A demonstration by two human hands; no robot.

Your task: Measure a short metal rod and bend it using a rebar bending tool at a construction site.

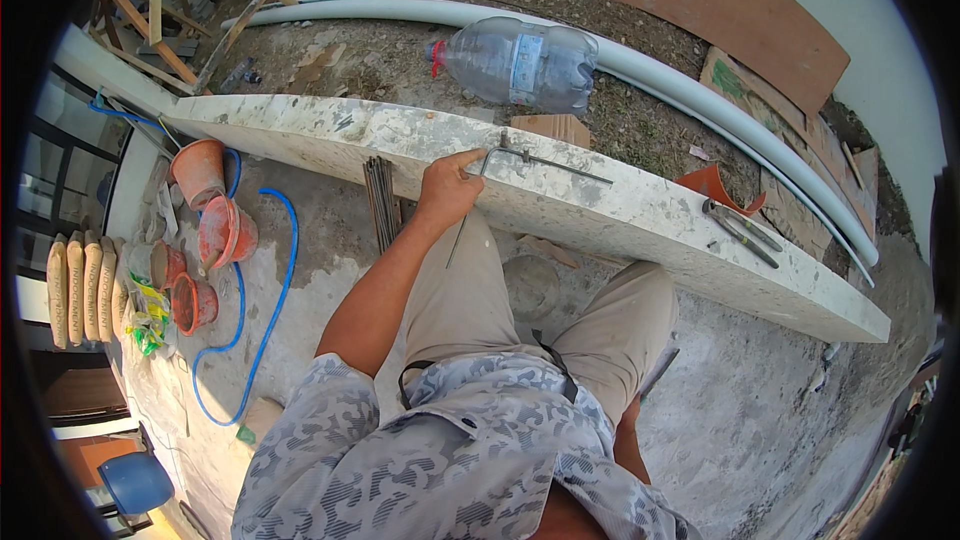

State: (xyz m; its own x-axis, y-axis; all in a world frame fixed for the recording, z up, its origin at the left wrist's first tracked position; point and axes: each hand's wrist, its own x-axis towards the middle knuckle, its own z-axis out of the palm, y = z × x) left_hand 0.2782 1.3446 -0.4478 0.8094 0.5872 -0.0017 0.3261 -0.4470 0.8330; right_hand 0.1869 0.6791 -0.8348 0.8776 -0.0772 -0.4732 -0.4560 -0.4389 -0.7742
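Observation:
My left hand (450, 188) is closed at the top of a low concrete wall, its fingers on a thin steel rod (570, 170). That rod has a sharp bend by small upright pins (504, 139) on the wall top. One leg lies rightward along the wall; the other hangs down over its near side, past my knee. My right hand (630, 412) is low beside my right thigh, mostly hidden by my shirt and leg. A dark bar (660, 372) shows right next to it; whether my fingers hold it is hidden.
Pincers (742, 232) lie on the wall (620, 195) to the right. A bundle of rods (380, 202) leans on its near side. Beyond are a large plastic bottle (525, 62) and white pipes (680, 90). Orange buckets (228, 232), a blue hose (285, 280) and sacks (84, 285) are left.

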